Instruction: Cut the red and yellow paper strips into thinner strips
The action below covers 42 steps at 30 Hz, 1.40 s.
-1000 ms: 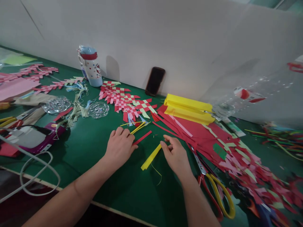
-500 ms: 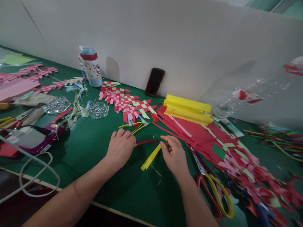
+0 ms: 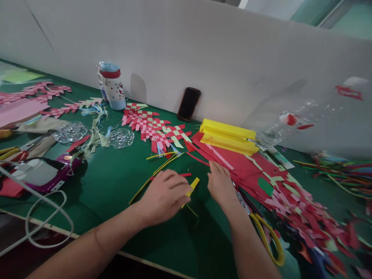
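Observation:
My left hand (image 3: pixel 167 195) is over a short yellow paper strip (image 3: pixel 194 186), its fingers and thumb closed around the lower part. A thin yellow sliver hangs beside the strip. Under my left hand lie narrow yellow strips (image 3: pixel 165 164) and a small red strip (image 3: pixel 185 174). My right hand (image 3: pixel 221 185) is at the edge of the red paper pile, fingers drawn together, with the fingertips on a thin red paper strip (image 3: pixel 199 159). The grip itself is partly hidden by the fingers. Scissors with yellow handles (image 3: pixel 271 240) lie beside my right forearm, partly covered by it.
Woven red, pink and green paper pieces (image 3: pixel 157 128) lie behind my hands. A folded yellow sheet (image 3: pixel 228 135), a phone (image 3: pixel 188 104) and a plastic bottle (image 3: pixel 293 120) are near the wall. To the left are bead dishes (image 3: pixel 121 138), a purple device (image 3: pixel 62 164) and a white cable (image 3: pixel 48 205).
My left hand has left the small red strip and moved right onto the yellow strip. My right hand has drawn away from the yellow strip, slightly right, to the red strips.

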Motion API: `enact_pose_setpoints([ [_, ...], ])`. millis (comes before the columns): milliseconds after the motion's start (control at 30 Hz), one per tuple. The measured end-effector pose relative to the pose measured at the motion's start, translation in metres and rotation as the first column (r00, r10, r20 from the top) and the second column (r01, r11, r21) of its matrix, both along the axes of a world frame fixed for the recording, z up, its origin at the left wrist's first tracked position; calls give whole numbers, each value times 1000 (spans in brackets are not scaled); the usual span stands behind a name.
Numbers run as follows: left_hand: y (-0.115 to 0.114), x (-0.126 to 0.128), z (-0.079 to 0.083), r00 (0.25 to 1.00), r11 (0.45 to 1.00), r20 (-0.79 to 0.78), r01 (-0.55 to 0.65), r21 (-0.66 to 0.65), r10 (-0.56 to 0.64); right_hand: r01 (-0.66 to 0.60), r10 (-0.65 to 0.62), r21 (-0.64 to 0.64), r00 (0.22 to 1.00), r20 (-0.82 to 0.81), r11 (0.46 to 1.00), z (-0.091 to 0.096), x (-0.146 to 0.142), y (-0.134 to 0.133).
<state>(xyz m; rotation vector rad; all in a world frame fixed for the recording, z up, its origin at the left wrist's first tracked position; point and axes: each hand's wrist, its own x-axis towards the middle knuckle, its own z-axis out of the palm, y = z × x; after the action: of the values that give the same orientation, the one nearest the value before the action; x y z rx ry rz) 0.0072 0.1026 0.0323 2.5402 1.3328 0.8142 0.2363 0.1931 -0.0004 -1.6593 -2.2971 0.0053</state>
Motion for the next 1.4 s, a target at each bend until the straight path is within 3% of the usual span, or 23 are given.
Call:
enact_pose_setpoints([
  [100, -8, 7, -3, 961, 959, 10, 276, 61, -277, -16, 17, -22, 997, 78, 1000, 0, 0, 13],
  [167, -10, 9, -8, 941, 940, -55, 336, 52, -333, -11, 14, -26, 994, 111, 1000, 1, 1, 19],
  [333, -7, 10, -21, 938, 949, -170, 312, 42, -301, -43, 43, -3, 992, 115, 999, 12, -5, 22],
  [500, -7, 13, -24, 930, 949, -213, 313, 41, -298, -282, 284, -37, 956, 72, 959, 24, -40, 19],
  [600, -7, 13, -24, 926, 948, -224, 318, 30, -304, -365, 367, -47, 929, 46, 930, 21, -62, 22],
  [733, -7, 12, -24, 927, 949, -225, 314, 28, -300, -345, 346, -20, 938, 9, 938, 13, -76, 37],
  [867, -4, 10, -27, 946, 969, -222, 247, 24, -236, -363, 362, -17, 931, -49, 932, 16, -78, 47],
  [1067, 3, 6, -29, 985, 997, -167, 58, 47, -49, -349, 341, -1, 915, -216, 937, 40, -62, 35],
  [1267, -2, 6, -10, 999, 986, -18, -40, 161, 43, -109, 63, -79, 894, -444, 991, 48, -32, 1],
  [1400, -5, -1, 6, 952, 894, 302, -184, 408, 58, -51, -68, -196, 829, -555, 979, 44, -23, -22],
])
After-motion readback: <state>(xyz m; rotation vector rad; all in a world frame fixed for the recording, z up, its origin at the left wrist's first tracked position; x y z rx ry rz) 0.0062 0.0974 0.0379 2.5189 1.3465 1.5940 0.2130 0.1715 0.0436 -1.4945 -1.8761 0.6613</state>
